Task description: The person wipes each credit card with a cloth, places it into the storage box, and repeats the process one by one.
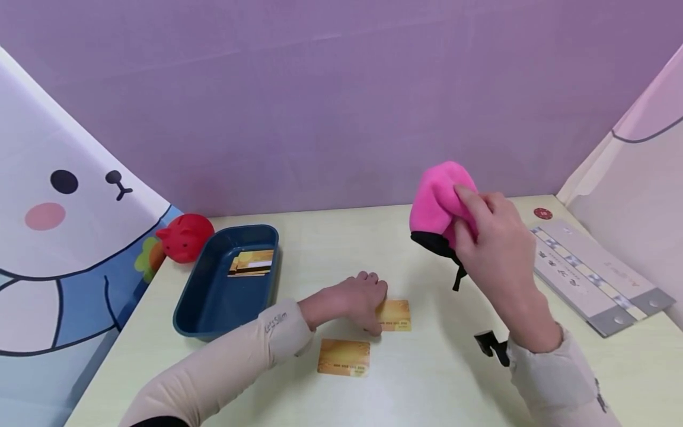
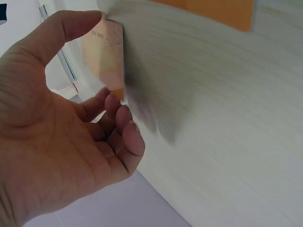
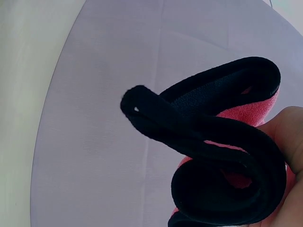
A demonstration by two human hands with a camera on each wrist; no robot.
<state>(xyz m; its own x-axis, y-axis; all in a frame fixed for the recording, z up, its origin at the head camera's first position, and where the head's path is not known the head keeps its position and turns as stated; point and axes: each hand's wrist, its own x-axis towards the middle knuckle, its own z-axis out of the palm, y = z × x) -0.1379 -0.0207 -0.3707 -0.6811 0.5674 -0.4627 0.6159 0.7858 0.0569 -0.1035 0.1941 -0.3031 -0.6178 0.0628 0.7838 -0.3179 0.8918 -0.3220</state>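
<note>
My left hand (image 1: 354, 299) is low over the table, with its thumb and fingertips at opposite edges of a gold bank card (image 1: 396, 315). In the left wrist view, the thumb and curled fingers (image 2: 110, 101) touch that card (image 2: 104, 56). A second gold card (image 1: 344, 357) lies flat nearer me. Above the table on the right, my right hand (image 1: 493, 255) pinches a soft pink fleece item with black edging (image 1: 440, 201). Its black-rimmed folds (image 3: 227, 189) and a black loop (image 3: 142, 111) hang down in the right wrist view.
At left stands a blue tray (image 1: 184, 323) with gold cards (image 1: 253, 263) inside. A red piggy bank (image 1: 187, 237) sits beside it. A grey-white flat box (image 1: 597, 273) and a small red chip (image 1: 542, 213) lie at right. A purple cloth wall (image 1: 341, 107) stands behind the table.
</note>
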